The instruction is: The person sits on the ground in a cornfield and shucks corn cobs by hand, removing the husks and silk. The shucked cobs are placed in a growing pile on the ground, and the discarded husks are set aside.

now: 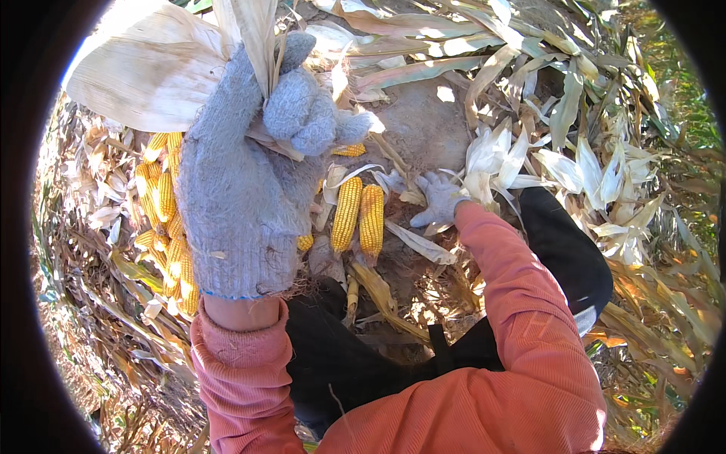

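Observation:
My left hand [244, 164], in a grey knitted glove, is raised close to the camera. Its fingers are curled around dry corn husk leaves [147, 68], which fan out to the upper left. Whether a cob is within those leaves is hidden. Lower down, my right hand [439, 198], also gloved, reaches to the ground with its fingers spread and nothing visible in them. Pale husks [490, 153] lie just beside it. Between the hands are two bare yellow corn cobs [346, 215] side by side, with a loose husk strip [420, 243] near them.
A heap of husked cobs [167, 210] lies on the left, partly behind my left glove. Dry stalks and leaves [420, 42] cover the ground ahead, around a patch of bare soil [428, 125]. More husks [607, 170] are piled at right. My dark-clad knee [561, 244] is near my right forearm.

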{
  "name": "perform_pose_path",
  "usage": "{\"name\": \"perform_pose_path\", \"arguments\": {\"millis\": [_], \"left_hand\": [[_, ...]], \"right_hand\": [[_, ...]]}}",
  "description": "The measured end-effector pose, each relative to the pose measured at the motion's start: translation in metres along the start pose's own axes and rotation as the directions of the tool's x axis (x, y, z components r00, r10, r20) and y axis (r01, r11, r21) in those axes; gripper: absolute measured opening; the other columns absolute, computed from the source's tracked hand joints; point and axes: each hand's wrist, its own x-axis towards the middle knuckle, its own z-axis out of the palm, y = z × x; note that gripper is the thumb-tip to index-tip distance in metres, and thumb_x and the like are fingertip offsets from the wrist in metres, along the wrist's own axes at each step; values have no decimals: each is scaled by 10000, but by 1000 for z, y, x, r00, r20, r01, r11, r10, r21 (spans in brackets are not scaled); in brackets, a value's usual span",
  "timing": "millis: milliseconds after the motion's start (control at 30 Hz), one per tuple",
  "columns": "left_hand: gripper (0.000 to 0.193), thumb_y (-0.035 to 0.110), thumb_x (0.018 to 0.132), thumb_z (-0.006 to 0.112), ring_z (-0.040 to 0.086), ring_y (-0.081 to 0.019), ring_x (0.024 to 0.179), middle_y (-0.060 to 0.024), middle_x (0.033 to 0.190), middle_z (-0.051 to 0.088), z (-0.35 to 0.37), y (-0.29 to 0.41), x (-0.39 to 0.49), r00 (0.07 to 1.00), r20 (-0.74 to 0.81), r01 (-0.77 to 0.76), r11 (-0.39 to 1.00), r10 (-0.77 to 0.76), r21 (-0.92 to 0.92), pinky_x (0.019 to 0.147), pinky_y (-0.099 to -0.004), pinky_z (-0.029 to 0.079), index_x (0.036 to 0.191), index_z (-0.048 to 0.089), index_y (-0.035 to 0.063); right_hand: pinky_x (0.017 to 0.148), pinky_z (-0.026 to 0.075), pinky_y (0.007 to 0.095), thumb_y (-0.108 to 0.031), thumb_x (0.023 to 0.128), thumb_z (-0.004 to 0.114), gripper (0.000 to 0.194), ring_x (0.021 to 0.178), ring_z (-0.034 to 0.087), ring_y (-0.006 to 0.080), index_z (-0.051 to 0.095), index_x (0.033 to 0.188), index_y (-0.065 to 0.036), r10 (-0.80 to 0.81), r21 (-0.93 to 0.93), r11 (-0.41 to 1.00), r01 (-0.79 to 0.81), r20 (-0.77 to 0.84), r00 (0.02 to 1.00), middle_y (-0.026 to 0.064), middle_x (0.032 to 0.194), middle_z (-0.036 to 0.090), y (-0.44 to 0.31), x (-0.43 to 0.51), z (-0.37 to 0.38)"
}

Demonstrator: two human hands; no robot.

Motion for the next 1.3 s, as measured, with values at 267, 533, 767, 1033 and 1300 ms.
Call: {"name": "perform_pose_path", "arguments": {"millis": [267,533,767,1033,1300], "left_hand": [[420,278,1062,445,382,-105,622,40,695,325,-17,2,6,987,158,25,999,-21,-24,734,-337,497,1271,527,-77],[387,253,1053,463,319,-96,584,62,666,298,-4,-3,5,1000,4,23,999,-23,-32,683,-299,356,1267,548,-58],[360,276,1048,478,373,-107,587,48,658,327,-17,-14,9,998,-59,44,994,-39,101,683,-336,439,1208,588,-27],[300,178,995,546,631,-243,1071,-123,1152,655,-117,-81,28,984,111,-178,777,140,604,856,-331,538,1221,591,-13],[188,96,882,534,624,-271,718,-170,878,601,-80,-115,10,872,476,-428,-640,-109,638,552,-425,510,988,607,-42]], "right_hand": [[939,492,457,-235,766,727,520,1152,587,344,581,1257,-147,-154,-174,966,192,213,965,174,1286,558,-23,-40,33],[1078,399,502,-316,791,725,690,1393,353,402,474,1429,-236,261,-211,911,-354,-371,891,140,1504,383,69,-34,-65],[1064,444,446,-292,747,786,877,1322,480,400,351,1502,-190,604,292,784,-547,-157,782,223,1561,272,86,-17,-6],[937,518,379,-88,740,689,546,1037,679,274,622,1279,-35,320,914,113,389,-405,857,145,1171,676,104,23,-9],[1099,375,351,-134,794,710,792,1310,450,214,373,1506,-47,11,655,-342,674,-715,699,109,1439,480,-82,-61,-129]]}}
